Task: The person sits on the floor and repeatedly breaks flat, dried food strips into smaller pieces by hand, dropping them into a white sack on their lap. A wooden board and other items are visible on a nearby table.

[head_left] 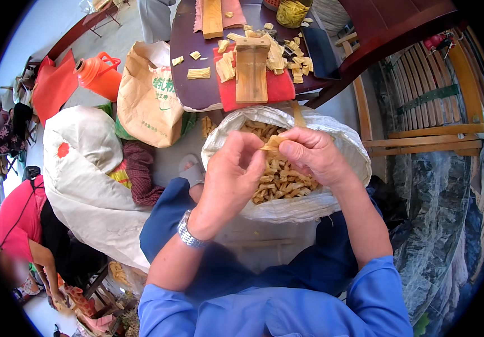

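Note:
Over a white woven sack (284, 215), my right hand (315, 156) grips a small piece of folded yellow dried strip (272, 144) between thumb and fingers. My left hand (235, 172), with a metal watch above its wrist, pinches the left end of the same piece. A translucent yellow strip (297, 114) stretches from beside my right fingers up to the table edge. Below both hands, the sack holds many short yellow dried pieces (286, 181). Just beyond it, a wooden block tool (251, 80) rests on a red cloth (282, 90).
The dark table (187, 38) carries scattered yellow pieces (199, 73), a flat black tablet-like object (320, 52) and a jar (292, 12). To the left are a paper bag (149, 101), an orange flask (99, 76), a large white sack (86, 177) and a person in pink (19, 210).

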Demonstrator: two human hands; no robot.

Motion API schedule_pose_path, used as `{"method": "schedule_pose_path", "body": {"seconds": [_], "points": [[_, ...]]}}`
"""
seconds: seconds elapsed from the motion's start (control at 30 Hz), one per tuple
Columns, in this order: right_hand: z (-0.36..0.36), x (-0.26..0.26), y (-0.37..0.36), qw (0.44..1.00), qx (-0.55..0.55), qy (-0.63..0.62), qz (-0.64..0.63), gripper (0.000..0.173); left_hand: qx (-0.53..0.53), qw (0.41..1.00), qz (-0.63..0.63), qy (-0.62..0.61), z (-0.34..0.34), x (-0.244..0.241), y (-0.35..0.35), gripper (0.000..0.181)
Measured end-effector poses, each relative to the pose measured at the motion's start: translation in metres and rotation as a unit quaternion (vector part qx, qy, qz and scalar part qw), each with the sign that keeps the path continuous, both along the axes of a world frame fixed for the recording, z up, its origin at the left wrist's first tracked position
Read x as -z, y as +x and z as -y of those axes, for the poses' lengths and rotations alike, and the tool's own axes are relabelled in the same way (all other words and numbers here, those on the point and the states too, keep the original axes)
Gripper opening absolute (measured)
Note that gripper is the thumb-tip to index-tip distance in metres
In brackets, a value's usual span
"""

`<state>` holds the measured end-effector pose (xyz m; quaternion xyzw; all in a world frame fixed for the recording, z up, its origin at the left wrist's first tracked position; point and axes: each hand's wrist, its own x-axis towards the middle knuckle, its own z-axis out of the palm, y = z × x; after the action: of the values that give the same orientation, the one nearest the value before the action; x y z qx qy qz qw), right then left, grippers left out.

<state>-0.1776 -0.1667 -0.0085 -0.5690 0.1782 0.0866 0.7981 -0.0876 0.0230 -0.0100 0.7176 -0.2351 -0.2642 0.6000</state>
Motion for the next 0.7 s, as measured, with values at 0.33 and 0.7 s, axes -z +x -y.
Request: {"method": "schedule_pose_path", "body": {"seconds": [0.33, 0.7], "points": [[-0.008, 0.001, -0.001, 0.996, 0.055, -0.032, -0.067, 0.026, 0.041, 0.993, 0.102, 0.050, 0.006, -0.001, -0.004, 0.015], [-0.015, 0.008, 0.001, 0.982, 0.049, -0.179, -0.028, 0.023, 0.046, 0.991, 0.106, 0.063, 0.008, 0.008, -0.008, 0.032]]}}
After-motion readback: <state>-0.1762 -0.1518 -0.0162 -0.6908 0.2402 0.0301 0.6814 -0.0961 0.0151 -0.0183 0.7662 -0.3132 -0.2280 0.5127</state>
